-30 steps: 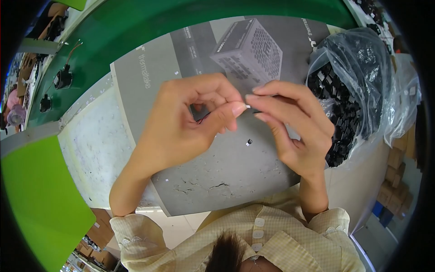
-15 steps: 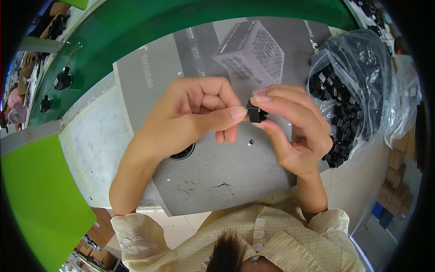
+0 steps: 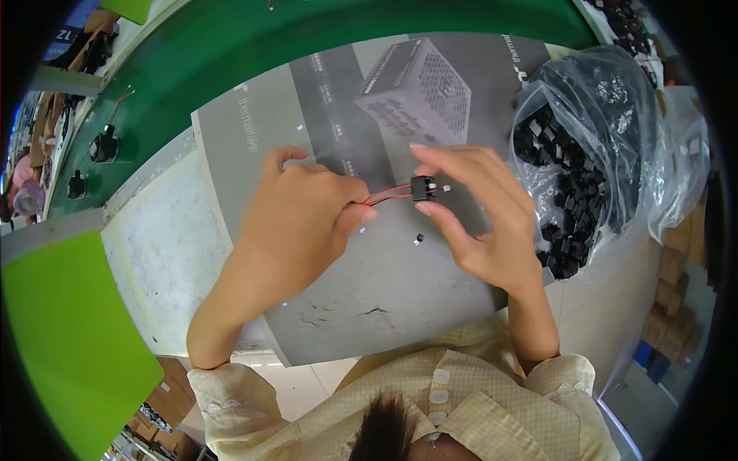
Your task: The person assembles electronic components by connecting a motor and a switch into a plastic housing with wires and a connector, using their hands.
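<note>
My left hand is closed, pinching a pair of thin red and black wires between thumb and forefinger. The wires run right into a small black plastic piece, which sits between the thumb and a finger of my right hand. The other fingers of that hand are bent above it. A tiny white connector shows just past the piece's right side. Both hands are over a grey printed sheet. Whatever lies beneath my left hand is hidden.
To the right stands an open clear plastic bag full of black plastic pieces. A tiny black bit lies on the sheet. Beyond runs a green belt, with a wired round black part and a smaller black part at left.
My left hand has drawn left from the black piece, and a length of red and black wires now shows between the hands. The white connector has come into sight at the right.
</note>
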Motion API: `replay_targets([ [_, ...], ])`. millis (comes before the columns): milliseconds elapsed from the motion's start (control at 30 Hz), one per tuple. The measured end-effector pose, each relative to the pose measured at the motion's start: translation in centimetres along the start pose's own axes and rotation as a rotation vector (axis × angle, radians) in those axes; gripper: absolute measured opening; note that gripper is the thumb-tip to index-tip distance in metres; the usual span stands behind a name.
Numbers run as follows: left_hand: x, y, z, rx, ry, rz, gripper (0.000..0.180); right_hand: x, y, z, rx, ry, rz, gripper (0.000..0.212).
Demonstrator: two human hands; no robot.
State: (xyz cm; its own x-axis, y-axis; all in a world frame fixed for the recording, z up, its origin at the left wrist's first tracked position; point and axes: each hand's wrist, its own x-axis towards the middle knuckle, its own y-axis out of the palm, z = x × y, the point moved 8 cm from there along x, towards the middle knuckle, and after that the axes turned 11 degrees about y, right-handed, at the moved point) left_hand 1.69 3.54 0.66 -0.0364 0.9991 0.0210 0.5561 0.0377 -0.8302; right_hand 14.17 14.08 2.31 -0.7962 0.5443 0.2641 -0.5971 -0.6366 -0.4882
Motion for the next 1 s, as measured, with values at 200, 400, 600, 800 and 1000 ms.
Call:
replay_targets([
  [200, 0.5, 0.7, -1.8, 0.055, 0.012, -0.073, 0.009, -0.8, 1.7, -1.2, -0.073, 0.025, 0.099, 0.058],
  [400, -0.5, 0.8, -2.8, 0.375, -0.013, -0.016, 0.012, -1.2, 3.2, -0.4, -0.250, -0.043, 0.163, 0.062],
  [600, -1.8, 0.4, -2.6, 0.528, -0.106, 0.062, 0.052, -1.1, 4.5, 0.9, -0.246, -0.086, 0.184, 0.064],
  [800, -3.0, 0.1, -0.9, 0.401, -0.337, 0.328, 0.072, -1.2, 5.5, 1.2, -0.197, -0.072, 0.230, 0.061],
  [1000, -2.1, -1.2, -0.5, 0.153, -0.184, 0.159, 0.058, -0.9, 4.4, 1.4, -0.106, -0.064, 0.197, 0.055],
])
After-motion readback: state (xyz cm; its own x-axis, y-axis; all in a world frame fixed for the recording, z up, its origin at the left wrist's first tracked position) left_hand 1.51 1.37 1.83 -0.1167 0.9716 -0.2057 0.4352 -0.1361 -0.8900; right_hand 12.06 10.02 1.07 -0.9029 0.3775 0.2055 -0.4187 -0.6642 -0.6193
